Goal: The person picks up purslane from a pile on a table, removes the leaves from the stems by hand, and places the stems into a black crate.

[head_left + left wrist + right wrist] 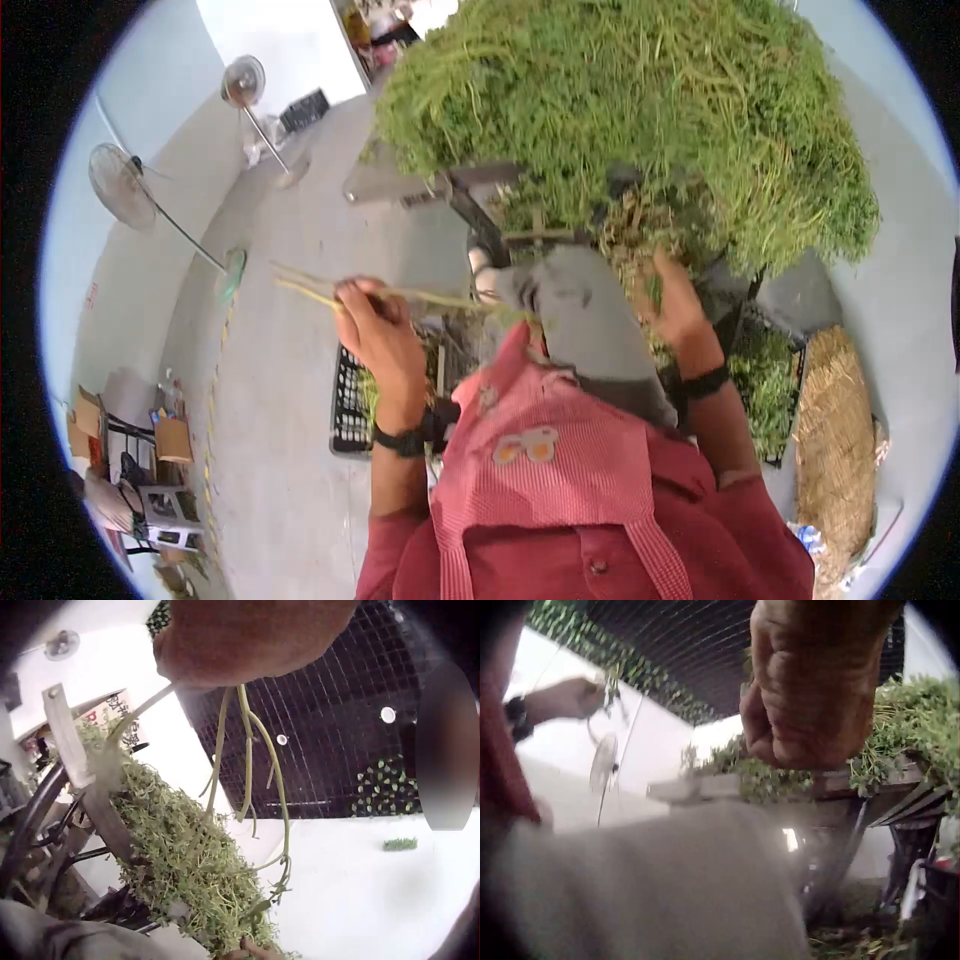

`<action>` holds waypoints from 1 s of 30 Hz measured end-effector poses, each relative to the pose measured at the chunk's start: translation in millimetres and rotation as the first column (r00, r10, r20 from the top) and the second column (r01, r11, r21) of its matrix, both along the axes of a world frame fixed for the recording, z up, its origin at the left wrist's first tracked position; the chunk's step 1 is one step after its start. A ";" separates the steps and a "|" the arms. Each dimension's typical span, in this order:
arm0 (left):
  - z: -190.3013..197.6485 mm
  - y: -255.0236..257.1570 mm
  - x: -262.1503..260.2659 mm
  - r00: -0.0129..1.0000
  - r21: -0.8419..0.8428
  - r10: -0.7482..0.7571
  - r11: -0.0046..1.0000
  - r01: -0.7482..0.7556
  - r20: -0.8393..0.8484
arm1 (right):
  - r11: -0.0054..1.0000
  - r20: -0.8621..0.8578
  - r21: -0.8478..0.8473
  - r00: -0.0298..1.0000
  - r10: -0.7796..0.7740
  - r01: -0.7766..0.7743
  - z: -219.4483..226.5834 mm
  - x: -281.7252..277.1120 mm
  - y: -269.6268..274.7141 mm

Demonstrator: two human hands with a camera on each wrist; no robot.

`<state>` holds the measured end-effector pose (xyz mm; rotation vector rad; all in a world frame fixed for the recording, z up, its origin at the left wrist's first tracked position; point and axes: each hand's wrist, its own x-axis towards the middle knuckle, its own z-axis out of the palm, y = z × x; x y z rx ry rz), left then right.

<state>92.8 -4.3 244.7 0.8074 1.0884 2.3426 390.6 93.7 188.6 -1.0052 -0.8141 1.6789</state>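
In the head view my left hand pinches a few long, thin green plant stems, held level in front of the apron. Seen from the left wrist, those stems hang below the hand and fork toward small leaves. My right hand is over the right knee, blurred, thumb and fingers apart with a bit of green showing between them. From the right wrist, the hand hides most of its own fingertips. A large heap of leafy green stems covers the table beyond both hands.
A black crate stands left of the legs; another crate with greens is at the right. Brown plant scraps lie below the table edge. A straw bundle lies far right. Two standing fans are at the left.
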 end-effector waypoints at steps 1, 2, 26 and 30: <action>-0.2 2.4 2.0 0.993 0.050 -0.049 0.998 0.044 0.105 | 0.999 -0.036 -0.001 0.998 -0.043 0.043 13.9 -5.1 -5.3; -5.0 5.5 2.9 0.992 0.018 -0.055 0.998 0.054 0.114 | 0.996 -0.072 0.004 0.993 -0.090 0.090 24.3 -11.1 -8.2; -34.6 10.5 19.5 0.990 -0.149 -0.135 0.981 0.128 -0.040 | 0.578 0.778 0.507 0.628 0.013 -0.640 -4.7 -51.4 -56.6; -31.6 14.3 35.6 0.988 -0.041 -0.115 0.993 0.111 -0.102 | 0.549 0.827 0.509 0.555 -0.096 -0.663 -11.5 -47.8 -58.3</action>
